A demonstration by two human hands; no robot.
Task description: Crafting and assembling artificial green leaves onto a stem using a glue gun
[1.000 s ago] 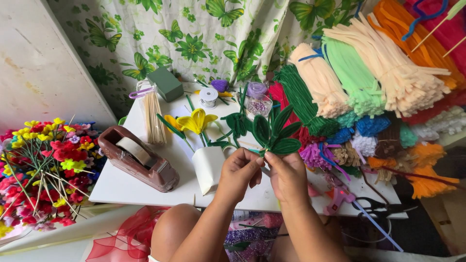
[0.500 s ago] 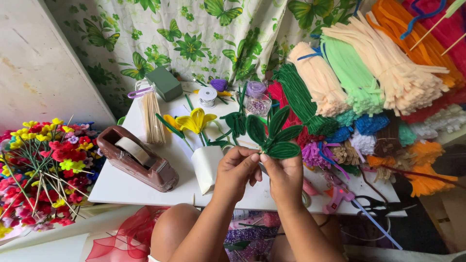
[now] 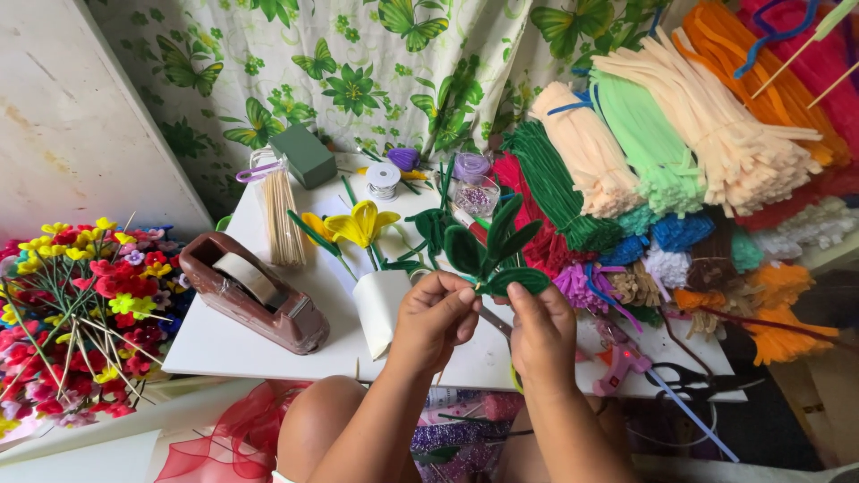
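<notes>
Over white table point(image 3: 224, 344), fingers point(image 3: 452, 300) seemingly pinching green leaves point(image 3: 488, 250).

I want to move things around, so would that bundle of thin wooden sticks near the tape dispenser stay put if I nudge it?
The stick bundle probably slides as one, since a band holds its top. It looks light, and might roll.
</notes>
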